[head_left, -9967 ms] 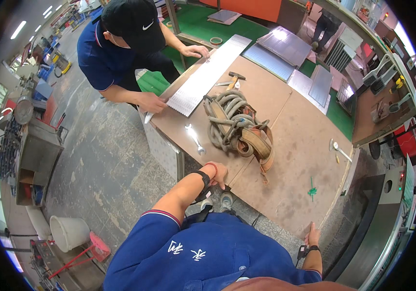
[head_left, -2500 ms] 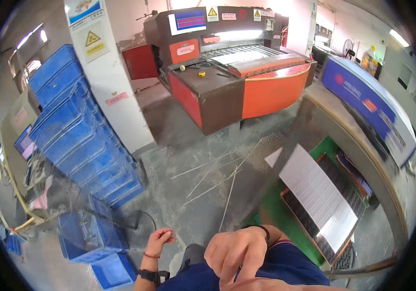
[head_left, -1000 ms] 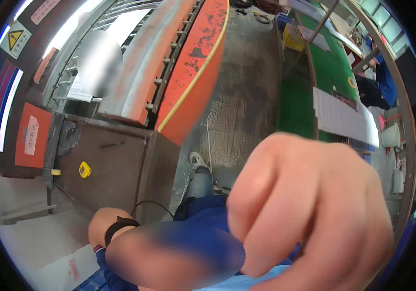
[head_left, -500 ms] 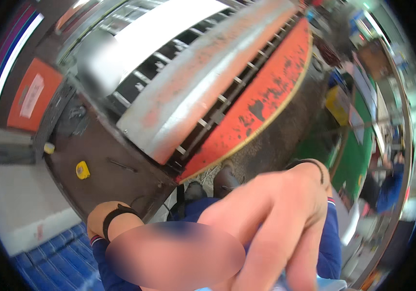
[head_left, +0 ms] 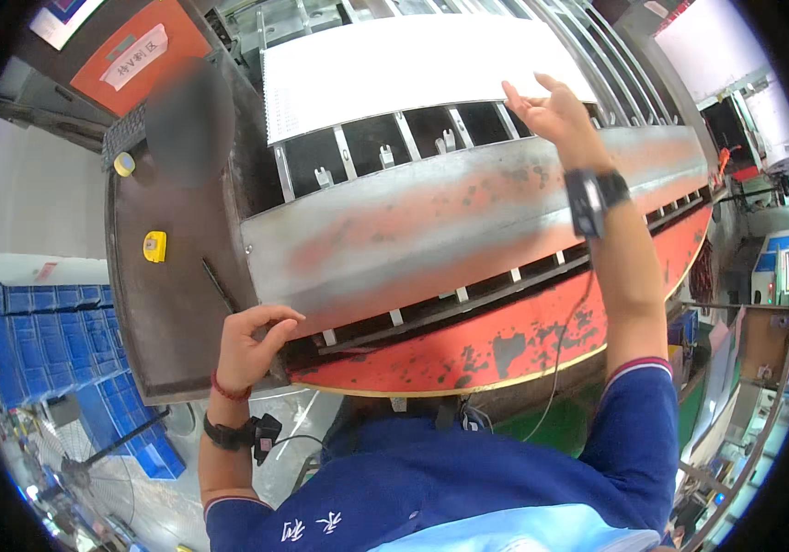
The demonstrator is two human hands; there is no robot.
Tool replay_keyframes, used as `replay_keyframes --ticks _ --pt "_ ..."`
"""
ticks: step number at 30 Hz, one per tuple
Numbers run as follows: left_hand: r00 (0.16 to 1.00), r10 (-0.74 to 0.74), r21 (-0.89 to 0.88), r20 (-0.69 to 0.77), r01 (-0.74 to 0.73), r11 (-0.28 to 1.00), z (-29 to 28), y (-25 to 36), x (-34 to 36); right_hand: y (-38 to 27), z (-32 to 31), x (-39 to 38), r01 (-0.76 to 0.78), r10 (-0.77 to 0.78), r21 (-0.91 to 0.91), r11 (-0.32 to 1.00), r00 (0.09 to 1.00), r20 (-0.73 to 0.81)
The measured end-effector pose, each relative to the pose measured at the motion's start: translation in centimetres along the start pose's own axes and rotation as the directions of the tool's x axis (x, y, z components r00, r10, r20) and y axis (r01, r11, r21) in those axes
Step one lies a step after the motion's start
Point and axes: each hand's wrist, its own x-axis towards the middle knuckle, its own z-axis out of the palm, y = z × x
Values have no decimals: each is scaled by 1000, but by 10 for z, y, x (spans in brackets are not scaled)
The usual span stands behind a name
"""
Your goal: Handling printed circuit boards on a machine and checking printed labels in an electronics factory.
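Note:
I face a machine with a long metal front bar (head_left: 394, 212) streaked with orange, above a red curved panel (head_left: 431, 359) with chipped paint. Behind the bar a white sheet (head_left: 413, 69) lies across metal slats. My right hand (head_left: 551, 115) reaches out over the near right part of the sheet, fingers apart; whether it touches the sheet I cannot tell. My left hand (head_left: 252, 340) is at the bar's near left corner, fingers curved and apart, holding nothing visible. On the brown side top (head_left: 169, 304) are a yellow tape measure (head_left: 154, 247), a black pen-like stick (head_left: 219, 285) and a tape roll (head_left: 124, 164).
Stacked blue crates (head_left: 40, 345) stand at the left, with a floor fan (head_left: 91, 474) below them. A cable (head_left: 555, 368) hangs down over the red panel. At the right are a wooden-framed bench (head_left: 758, 340) and more equipment. A blurred patch covers part of the side top.
The view has turned from the bench and aisle to square on the machine. My hands, earlier bunched close below the camera, have parted: the right reaches forward, the left rests lower left.

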Motion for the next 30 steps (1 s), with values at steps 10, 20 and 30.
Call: replay_keyframes --ticks 10,20,30 --pt "987 -150 40 -51 152 988 6 -5 -35 12 -53 137 -237 247 72 969 949 -195" --pt "985 -145 -17 -94 144 989 9 -14 -51 20 -52 148 14 -71 -223 975 966 -248" --pt "983 -161 -12 -85 160 987 22 -12 -50 4 -15 105 25 -68 -310 950 989 -128"
